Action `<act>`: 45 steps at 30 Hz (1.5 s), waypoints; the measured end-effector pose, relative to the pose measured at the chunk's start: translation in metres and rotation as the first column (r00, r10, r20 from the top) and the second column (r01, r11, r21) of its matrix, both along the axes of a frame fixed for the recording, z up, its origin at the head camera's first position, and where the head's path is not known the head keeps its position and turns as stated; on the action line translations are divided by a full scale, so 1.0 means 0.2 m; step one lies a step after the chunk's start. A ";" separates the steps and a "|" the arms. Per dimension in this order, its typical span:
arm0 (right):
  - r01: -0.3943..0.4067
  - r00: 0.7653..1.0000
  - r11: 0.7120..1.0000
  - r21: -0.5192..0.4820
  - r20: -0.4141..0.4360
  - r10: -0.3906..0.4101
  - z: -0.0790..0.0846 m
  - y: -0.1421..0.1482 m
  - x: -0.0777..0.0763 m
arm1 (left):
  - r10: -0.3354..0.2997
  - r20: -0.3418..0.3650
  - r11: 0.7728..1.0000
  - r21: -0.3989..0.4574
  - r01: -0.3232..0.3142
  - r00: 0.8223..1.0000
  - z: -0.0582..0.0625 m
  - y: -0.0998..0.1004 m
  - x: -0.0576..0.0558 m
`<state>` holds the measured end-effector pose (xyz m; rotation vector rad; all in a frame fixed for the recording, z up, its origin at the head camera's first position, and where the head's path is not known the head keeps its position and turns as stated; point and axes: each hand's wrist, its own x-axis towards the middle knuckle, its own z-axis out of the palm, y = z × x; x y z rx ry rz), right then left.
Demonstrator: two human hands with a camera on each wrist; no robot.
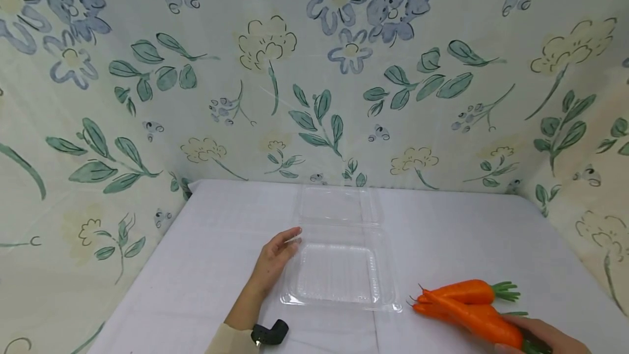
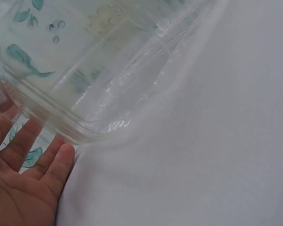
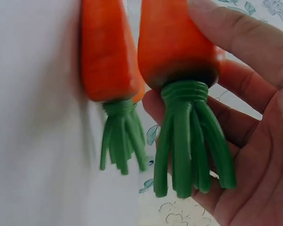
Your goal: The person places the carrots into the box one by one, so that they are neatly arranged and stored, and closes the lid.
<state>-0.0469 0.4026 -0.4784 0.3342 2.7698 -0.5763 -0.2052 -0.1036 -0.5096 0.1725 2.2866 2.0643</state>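
A clear plastic clamshell container [image 1: 336, 275] sits on the white cloth with its lid [image 1: 330, 205] folded back flat. My left hand [image 1: 275, 258] touches its left rim, fingers extended. Through the plastic in the left wrist view, part of a finger shows beside the ribbed side wall [image 2: 47, 120]. At the right front, my right hand [image 1: 550, 335] grips an orange carrot [image 3: 179, 42] near its green stems, thumb on one side and fingers behind. Two other carrots lie together under and behind it; the farther carrot [image 1: 464, 290] has its stems pointing right.
A white cloth [image 1: 211, 245] covers the table. Behind and at both sides hangs a floral curtain [image 1: 275, 86], close to the table's back edge. A black band with a small device [image 1: 270, 333] is on the left wrist.
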 end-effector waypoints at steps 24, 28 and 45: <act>-0.201 0.952 0.977 -0.078 -0.248 0.176 0.40 -0.54 -0.29 | 0.003 -0.042 1.000 0.005 -0.002 0.999 -0.01 0.02 0.00; -0.254 0.927 0.964 -0.085 -0.307 0.217 0.40 -0.64 -0.33 | 0.008 -0.044 1.000 0.014 -0.008 0.999 -0.02 0.02 0.00; -0.446 0.867 0.877 -0.177 -0.327 0.375 0.34 -0.94 -0.45 | 0.021 -0.043 0.999 -0.046 -0.023 0.999 -0.02 0.01 0.00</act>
